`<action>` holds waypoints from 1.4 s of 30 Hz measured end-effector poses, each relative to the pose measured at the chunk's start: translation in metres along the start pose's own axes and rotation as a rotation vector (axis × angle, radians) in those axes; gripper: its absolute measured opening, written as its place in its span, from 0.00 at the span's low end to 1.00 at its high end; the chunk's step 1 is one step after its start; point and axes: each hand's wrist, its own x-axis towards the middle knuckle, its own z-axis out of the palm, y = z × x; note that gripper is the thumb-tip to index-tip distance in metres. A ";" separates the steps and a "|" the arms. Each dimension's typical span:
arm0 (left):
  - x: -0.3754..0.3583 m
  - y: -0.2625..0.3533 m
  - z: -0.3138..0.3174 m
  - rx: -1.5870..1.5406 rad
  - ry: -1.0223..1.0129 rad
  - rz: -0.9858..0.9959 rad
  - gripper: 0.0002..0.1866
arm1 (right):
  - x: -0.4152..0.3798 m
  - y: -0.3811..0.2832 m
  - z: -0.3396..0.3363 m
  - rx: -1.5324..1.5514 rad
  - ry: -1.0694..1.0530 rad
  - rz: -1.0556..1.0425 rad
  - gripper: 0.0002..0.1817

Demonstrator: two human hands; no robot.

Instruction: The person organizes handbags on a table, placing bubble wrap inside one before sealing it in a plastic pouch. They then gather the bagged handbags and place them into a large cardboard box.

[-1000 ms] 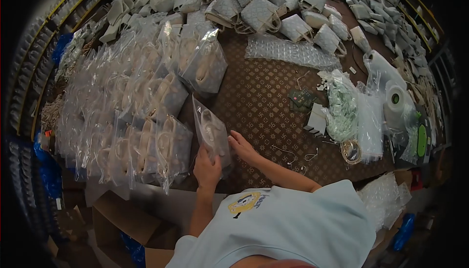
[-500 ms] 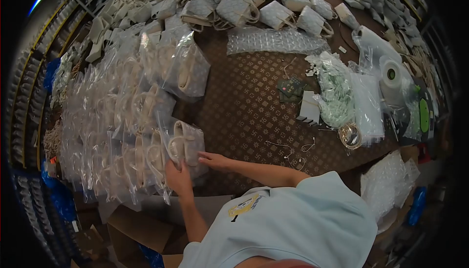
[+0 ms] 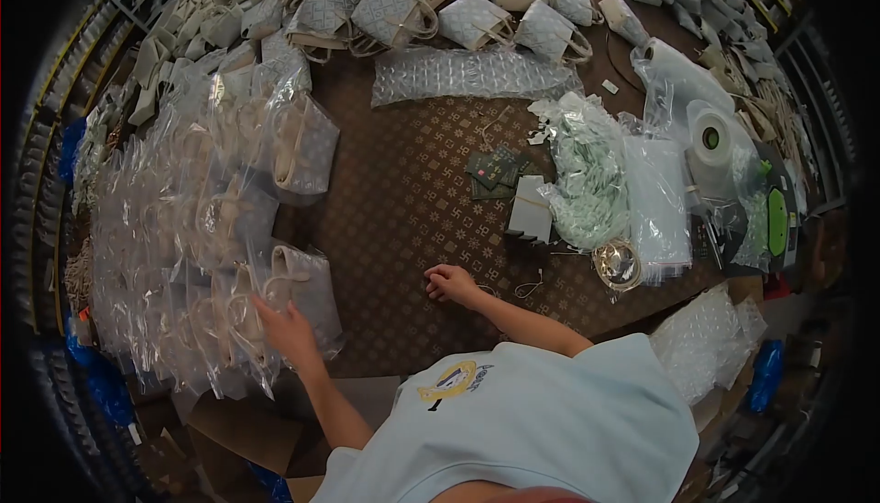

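Observation:
My left hand lies against the front of a plastic-wrapped handbag at the near end of the wrapped rows, its fingers apart. Over the patterned brown table, my right hand is away from the bags with its fingers curled; whether anything small is in them cannot be made out. Just right of that hand lies a thin cord loop. Farther back are dark green cards and a stack of white cards.
Unwrapped handbags are heaped along the back. A bubble-wrap strip lies before them. To the right are a pile of greenish packets, clear plastic bags, a plastic roll and a gold coil.
My right hand has left the wrapped bag and moved right over the table, its fingers now curled. My left hand stays at the bag. The whole view has shifted.

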 end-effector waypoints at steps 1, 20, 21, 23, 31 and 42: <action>-0.002 -0.001 -0.002 0.010 0.006 0.005 0.40 | -0.001 -0.003 -0.002 0.055 -0.011 -0.008 0.15; -0.055 0.007 -0.058 0.103 0.368 0.208 0.32 | 0.009 0.000 0.001 -0.075 -0.052 -0.112 0.13; -0.056 -0.002 -0.064 0.109 0.389 0.173 0.32 | 0.010 0.001 0.001 -0.053 -0.025 -0.122 0.13; -0.056 -0.019 -0.074 0.129 0.424 0.117 0.32 | 0.011 0.001 0.001 -0.069 -0.027 -0.123 0.13; -0.040 -0.077 -0.094 0.123 0.405 0.051 0.31 | 0.012 0.001 0.000 0.004 0.071 -0.115 0.12; 0.016 -0.242 -0.136 -0.223 0.572 0.005 0.24 | 0.021 0.006 0.048 -0.365 0.379 -0.192 0.20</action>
